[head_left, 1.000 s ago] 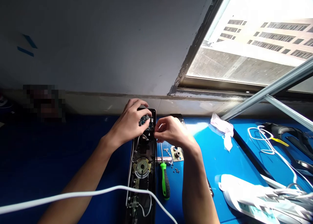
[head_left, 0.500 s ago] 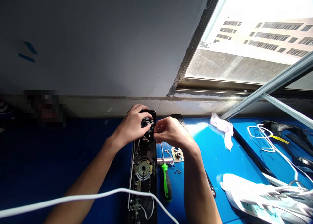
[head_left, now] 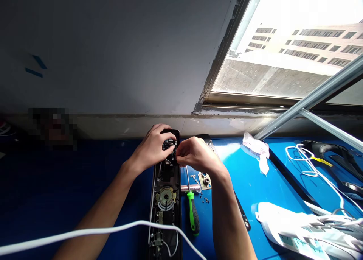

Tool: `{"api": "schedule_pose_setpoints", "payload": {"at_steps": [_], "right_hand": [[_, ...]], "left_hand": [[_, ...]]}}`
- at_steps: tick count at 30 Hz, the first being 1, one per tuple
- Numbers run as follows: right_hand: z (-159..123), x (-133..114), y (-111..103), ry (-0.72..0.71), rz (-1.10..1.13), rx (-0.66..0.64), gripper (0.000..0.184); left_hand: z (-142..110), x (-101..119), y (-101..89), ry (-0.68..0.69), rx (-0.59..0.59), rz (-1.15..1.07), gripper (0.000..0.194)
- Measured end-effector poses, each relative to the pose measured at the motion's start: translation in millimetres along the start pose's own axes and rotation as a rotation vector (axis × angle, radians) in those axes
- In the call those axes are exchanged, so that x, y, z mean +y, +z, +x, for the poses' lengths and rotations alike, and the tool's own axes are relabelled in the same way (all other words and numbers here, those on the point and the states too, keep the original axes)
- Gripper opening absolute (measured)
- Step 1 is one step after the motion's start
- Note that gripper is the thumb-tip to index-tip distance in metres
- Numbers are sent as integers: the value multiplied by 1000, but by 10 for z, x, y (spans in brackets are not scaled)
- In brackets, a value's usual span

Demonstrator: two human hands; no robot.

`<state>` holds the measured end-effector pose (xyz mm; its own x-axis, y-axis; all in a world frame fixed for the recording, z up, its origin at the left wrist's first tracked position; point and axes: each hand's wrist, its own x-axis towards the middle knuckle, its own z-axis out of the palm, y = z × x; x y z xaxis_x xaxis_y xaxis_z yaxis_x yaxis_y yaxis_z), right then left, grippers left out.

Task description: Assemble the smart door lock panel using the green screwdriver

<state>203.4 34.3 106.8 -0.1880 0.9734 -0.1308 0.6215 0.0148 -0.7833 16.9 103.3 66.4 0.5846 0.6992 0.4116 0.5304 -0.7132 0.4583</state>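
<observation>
A long black lock body [head_left: 166,199] lies open on the blue table [head_left: 249,184], its gears and wires showing. My left hand [head_left: 151,148] curls over its far end, fingers wrapped on a small circuit board [head_left: 169,143] there. My right hand [head_left: 195,154] is beside it, fingertips pinched together at the board's right edge; what they pinch is too small to make out. Just right of the lock body lies a green-handled screwdriver [head_left: 193,210], with a small brass plate [head_left: 205,179] and several loose screws [head_left: 204,199] next to it.
A white cable [head_left: 93,229] crosses the front over my left arm. A white power strip [head_left: 295,226] with cords lies at the right. Crumpled white plastic [head_left: 259,150], a coiled white wire [head_left: 300,161] and dark parts sit farther right. Wall and window ledge stand close behind.
My right hand has moved slightly left, closer to the circuit board. My left hand's fingers have curled tighter over the lock body's far end.
</observation>
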Motion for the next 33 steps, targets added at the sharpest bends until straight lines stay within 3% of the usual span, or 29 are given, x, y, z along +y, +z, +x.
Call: {"api": "schedule_pose_setpoints", "payload": {"at_steps": [7, 14, 33], "right_hand": [[2, 25, 0, -2, 16, 31, 10], [110, 142, -8, 39, 39, 203, 7], [167, 219, -27, -18, 86, 124, 8]], "left_hand": [[-7, 15, 14, -15, 10, 4, 18], [0, -5, 30, -2, 28, -16, 19], [-2, -61, 49, 51, 79, -46, 16]]}}
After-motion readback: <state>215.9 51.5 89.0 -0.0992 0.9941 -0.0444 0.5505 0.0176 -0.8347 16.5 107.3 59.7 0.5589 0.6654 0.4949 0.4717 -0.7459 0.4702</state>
